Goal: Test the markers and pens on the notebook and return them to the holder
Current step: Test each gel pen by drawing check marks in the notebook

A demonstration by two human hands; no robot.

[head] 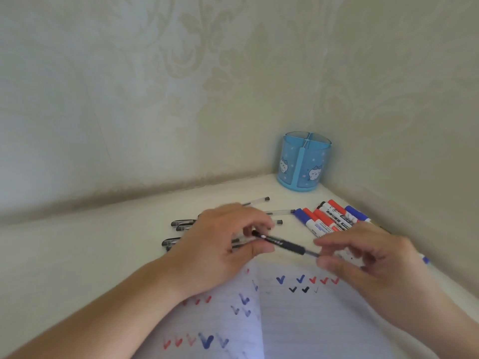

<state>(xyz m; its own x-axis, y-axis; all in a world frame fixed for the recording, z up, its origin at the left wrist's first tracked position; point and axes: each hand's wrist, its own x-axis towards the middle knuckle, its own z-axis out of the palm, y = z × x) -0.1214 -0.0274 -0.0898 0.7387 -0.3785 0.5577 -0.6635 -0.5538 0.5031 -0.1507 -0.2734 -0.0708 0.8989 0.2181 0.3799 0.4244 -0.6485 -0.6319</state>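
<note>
Open notebook (pixel 298 320) nearest, pages covered in red, blue and black ticks. Above it both hands pinch one black pen (pixel 282 243), held level: left hand (pixel 220 244) on the cap end, right hand (pixel 363 257) on the clear barrel. Behind on the counter (pixel 77 255): loose pens (pixel 181 224) left, markers (pixel 329 218) right. Blue holder (pixel 303 161) stands upright in the far corner.

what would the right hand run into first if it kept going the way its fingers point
The right hand points left along the black pen it pinches, so it would probably meet the left hand gripping the pen's other end first. Depth is hard to judge, but both hands hold the same pen above the notebook.
</note>
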